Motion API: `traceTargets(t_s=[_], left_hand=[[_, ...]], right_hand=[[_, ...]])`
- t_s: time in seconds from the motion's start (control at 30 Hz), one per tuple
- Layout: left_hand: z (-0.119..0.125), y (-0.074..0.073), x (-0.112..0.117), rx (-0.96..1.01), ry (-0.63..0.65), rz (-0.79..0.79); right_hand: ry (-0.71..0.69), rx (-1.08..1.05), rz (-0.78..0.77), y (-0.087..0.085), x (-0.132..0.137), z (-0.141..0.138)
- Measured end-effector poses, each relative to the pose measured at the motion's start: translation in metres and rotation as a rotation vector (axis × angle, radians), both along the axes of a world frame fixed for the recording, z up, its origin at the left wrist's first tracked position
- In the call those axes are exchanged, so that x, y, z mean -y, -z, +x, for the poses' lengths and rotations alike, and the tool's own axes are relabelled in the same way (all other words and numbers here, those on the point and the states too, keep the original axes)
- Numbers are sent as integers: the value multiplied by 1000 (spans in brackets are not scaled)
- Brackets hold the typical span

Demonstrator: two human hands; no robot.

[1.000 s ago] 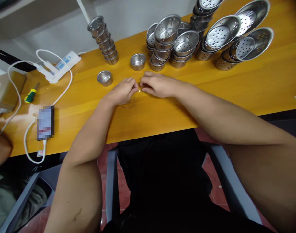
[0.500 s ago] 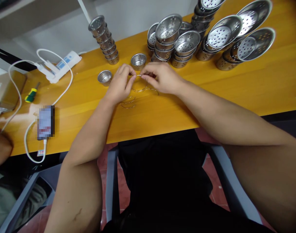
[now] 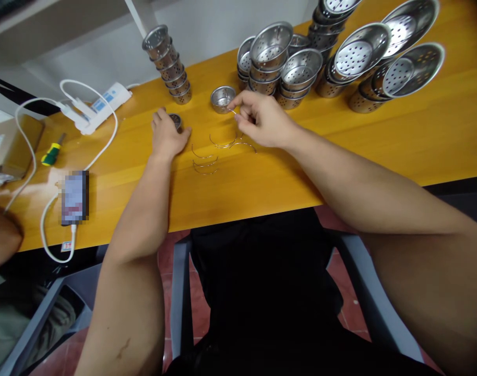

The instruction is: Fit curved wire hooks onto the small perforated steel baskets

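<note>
My left hand (image 3: 167,134) is over a small perforated metal cup (image 3: 176,121), fingers along its far left side and thumb spread out to the right. It hides much of that cup, and a gap seems to show between thumb and rim. Between thumb and forefinger, my right hand (image 3: 262,119) pinches a thin metal wire (image 3: 232,110). Just beyond those fingertips stands a second small perforated cup (image 3: 222,99), upright. Several curved wire pieces (image 3: 205,164) lie on the table between and below my hands.
Stacked perforated cups (image 3: 171,68) rise at the back left, with more stacks (image 3: 272,47) and wide-rimmed ones (image 3: 413,70) to the right. A power strip (image 3: 105,107), screwdriver (image 3: 52,151) and cabled phone (image 3: 73,198) lie left. Another person's arm (image 3: 3,237) shows at the left edge.
My left hand has let go of the wire and moved left to the small cup. My right hand stays near its place, still pinching the wire, which now tilts.
</note>
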State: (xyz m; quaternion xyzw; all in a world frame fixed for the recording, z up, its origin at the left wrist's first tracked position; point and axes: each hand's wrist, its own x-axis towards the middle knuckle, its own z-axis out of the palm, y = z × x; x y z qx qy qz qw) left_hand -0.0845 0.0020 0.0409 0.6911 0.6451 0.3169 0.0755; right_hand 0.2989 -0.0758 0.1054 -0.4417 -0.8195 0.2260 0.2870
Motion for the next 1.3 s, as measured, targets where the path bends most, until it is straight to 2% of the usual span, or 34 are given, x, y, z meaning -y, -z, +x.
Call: traceTargets(t_s=[0.07, 0.17, 0.3, 0.4, 0.57, 0.67, 0.87, 0.97, 1.07, 1.2, 1.3], left_hand=[[-4, 0, -3, -11, 9, 7], [4, -13, 5, -46, 57, -22], [38, -45, 31, -160, 214, -60], [67, -60, 52, -85, 324, 17], [98, -57, 74, 87, 453, 79], [107, -54, 79, 8, 467, 49], [112, -62, 86, -141, 427, 25], [106, -52, 79, -65, 455, 33], [97, -22, 55, 179, 565, 89], [91, 24, 13, 494, 740, 270], [93, 39, -3, 584, 822, 351]], right_hand=[[-9, -1, -3, 1, 0, 0], [-14, -14, -3, 2, 0, 1], [-3, -36, -4, 0, 1, 0], [39, -41, -19, -4, 4, -1], [68, -65, -20, -9, 7, 0], [74, -84, 0, -8, 6, 1], [82, -87, 0, -8, 6, 2], [55, -201, 22, -7, 4, 1], [12, -326, 59, 0, -1, -2], [-28, -470, 102, 9, -9, -5], [-44, -532, 105, 11, -11, -5]])
